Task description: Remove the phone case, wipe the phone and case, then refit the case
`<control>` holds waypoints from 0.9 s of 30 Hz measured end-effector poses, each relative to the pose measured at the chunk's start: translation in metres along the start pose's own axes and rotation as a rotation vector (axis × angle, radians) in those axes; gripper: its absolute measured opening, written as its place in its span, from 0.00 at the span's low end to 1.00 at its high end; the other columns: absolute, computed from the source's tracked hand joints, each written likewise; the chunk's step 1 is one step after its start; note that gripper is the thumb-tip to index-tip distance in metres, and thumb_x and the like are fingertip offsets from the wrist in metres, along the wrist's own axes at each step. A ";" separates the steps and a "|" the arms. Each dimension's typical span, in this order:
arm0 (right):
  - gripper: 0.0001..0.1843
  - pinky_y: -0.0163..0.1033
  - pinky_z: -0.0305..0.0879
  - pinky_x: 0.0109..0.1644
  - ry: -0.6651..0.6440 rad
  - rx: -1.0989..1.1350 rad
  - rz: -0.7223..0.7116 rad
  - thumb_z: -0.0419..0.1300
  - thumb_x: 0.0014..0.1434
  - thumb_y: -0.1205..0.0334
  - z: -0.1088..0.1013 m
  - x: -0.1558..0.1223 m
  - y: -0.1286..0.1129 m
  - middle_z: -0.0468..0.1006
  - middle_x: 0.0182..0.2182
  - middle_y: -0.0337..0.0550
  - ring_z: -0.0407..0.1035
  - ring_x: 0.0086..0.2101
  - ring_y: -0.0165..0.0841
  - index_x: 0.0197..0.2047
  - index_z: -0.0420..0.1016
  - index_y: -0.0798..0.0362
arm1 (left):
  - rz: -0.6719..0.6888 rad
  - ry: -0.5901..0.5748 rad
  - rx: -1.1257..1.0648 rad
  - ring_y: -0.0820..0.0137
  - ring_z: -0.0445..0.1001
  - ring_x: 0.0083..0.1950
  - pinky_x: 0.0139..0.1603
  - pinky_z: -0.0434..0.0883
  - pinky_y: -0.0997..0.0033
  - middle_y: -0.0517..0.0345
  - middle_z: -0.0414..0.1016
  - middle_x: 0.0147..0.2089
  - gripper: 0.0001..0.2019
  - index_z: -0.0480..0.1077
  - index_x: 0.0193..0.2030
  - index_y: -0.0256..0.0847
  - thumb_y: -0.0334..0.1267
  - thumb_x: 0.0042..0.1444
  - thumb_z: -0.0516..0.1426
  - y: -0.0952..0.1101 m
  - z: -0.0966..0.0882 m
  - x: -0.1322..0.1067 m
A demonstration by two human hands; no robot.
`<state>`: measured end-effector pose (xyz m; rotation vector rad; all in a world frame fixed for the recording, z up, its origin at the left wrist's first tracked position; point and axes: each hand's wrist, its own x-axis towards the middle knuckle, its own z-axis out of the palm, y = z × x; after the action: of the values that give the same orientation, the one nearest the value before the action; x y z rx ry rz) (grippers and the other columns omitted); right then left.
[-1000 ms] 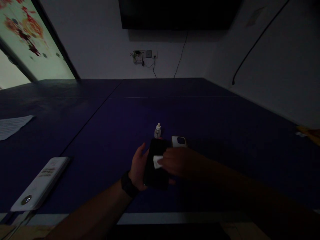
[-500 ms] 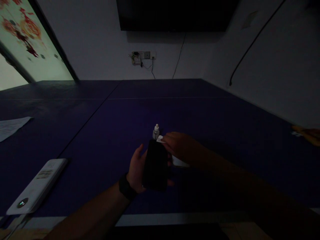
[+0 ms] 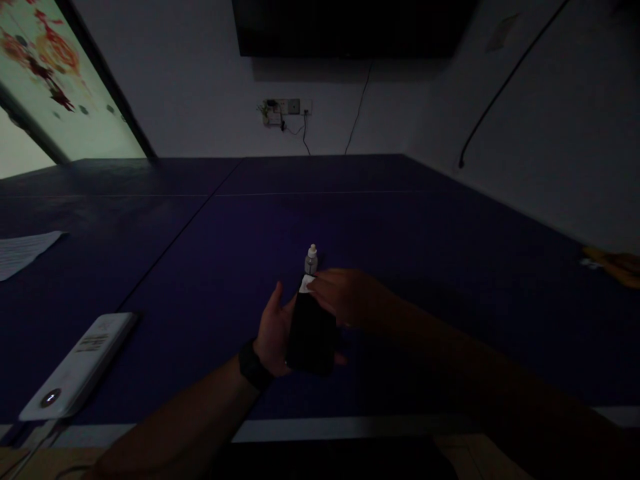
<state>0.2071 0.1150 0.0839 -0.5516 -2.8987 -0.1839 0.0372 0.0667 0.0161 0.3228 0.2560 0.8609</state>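
Note:
A black smartphone (image 3: 312,337) lies in my left hand (image 3: 273,333), which is closed around it from beneath, the thumb sticking up on the left. My right hand (image 3: 345,293) pinches a small white wipe (image 3: 307,285) and holds it on the phone's far end. Some of the right fingers are dark and hard to make out. Just beyond the phone stands a small clear dropper bottle (image 3: 311,261) with a white cap, upright on the purple table (image 3: 240,247).
At the left front edge lies a white power bank (image 3: 80,363) with a lit display and a cable. A printed paper sheet (image 3: 27,253) is at far left. A yellow-orange item (image 3: 613,267) sits at far right. Wall sockets (image 3: 285,110) and a black TV (image 3: 350,27) are at the back.
My right hand has moved left with the white wipe, from the phone's upper right corner onto its far left end. The left hand keeps the phone nearly still.

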 end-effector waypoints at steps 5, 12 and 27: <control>0.14 0.37 0.63 0.34 -0.007 0.073 -0.336 0.51 0.70 0.66 0.006 0.001 -0.026 0.78 0.31 0.39 0.69 0.31 0.30 0.35 0.75 0.53 | 0.110 0.092 -0.033 0.61 0.77 0.36 0.43 0.71 0.57 0.46 0.78 0.40 0.29 0.68 0.61 0.40 0.59 0.66 0.46 0.001 -0.003 0.003; 0.14 0.39 0.62 0.33 0.084 0.054 -0.378 0.52 0.69 0.68 0.002 0.002 -0.030 0.78 0.30 0.40 0.68 0.29 0.31 0.34 0.75 0.53 | 0.158 0.133 -0.030 0.60 0.76 0.35 0.38 0.71 0.58 0.46 0.76 0.43 0.30 0.69 0.60 0.41 0.61 0.64 0.46 -0.001 -0.006 0.009; 0.06 0.39 0.54 0.32 0.163 0.131 -0.289 0.59 0.66 0.65 0.011 -0.015 -0.030 0.77 0.32 0.40 0.64 0.30 0.31 0.40 0.77 0.52 | 0.173 0.113 -0.031 0.59 0.76 0.47 0.49 0.73 0.56 0.46 0.74 0.53 0.26 0.69 0.62 0.42 0.57 0.65 0.52 -0.001 0.011 0.006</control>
<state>0.2078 0.0838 0.0675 -0.0892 -2.7912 -0.0727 0.0454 0.0685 0.0249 0.2697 0.3228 1.0542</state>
